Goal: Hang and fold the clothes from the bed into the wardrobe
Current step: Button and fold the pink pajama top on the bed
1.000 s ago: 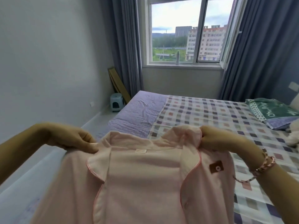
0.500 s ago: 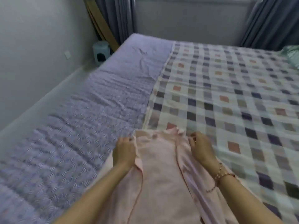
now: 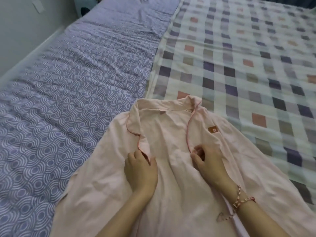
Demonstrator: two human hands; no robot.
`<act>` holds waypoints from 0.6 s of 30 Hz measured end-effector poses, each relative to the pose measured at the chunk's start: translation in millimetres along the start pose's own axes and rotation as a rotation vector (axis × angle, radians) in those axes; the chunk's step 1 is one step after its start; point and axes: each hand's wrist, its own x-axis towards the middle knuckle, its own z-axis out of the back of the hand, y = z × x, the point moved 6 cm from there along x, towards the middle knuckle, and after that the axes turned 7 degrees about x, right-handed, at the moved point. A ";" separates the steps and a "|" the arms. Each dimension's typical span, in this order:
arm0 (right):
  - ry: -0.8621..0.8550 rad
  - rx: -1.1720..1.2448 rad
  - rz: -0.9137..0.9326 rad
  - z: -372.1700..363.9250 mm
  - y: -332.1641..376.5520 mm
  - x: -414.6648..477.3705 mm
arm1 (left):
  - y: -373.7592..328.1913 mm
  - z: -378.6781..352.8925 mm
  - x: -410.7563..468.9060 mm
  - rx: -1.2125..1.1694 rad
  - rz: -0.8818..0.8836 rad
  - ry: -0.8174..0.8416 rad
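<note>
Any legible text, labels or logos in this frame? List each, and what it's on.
None readable.
The brown patch on the pink shirt: pale round mark, no letters legible.
The neck label of the same shirt: too blurred to read.

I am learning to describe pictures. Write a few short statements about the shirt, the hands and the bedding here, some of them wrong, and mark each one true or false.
1. The pink shirt lies open at the front, with its collar away from the person. True.
2. The bracelet is on the left wrist. False: it is on the right wrist.
3. The left hand and the right hand each grip a front edge of the shirt. True.
4. The shirt lies wholly on the checked blanket. False: its left part lies on the purple sheet.
</note>
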 end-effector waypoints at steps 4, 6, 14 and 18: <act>-0.001 0.022 -0.057 3.6 4.3 5.2 | 8.3 5.5 0.0 -0.158 0.034 0.022; 0.008 0.033 -0.059 8.3 11.3 1.0 | 11.4 9.7 -3.3 -0.178 0.048 0.083; 0.216 0.196 -0.128 0.0 53.0 -1.2 | -20.0 10.9 -7.2 -0.719 -0.080 0.400; 0.281 0.182 -0.177 -31.7 28.0 -13.8 | -14.3 -2.6 -7.2 -0.818 -0.035 0.407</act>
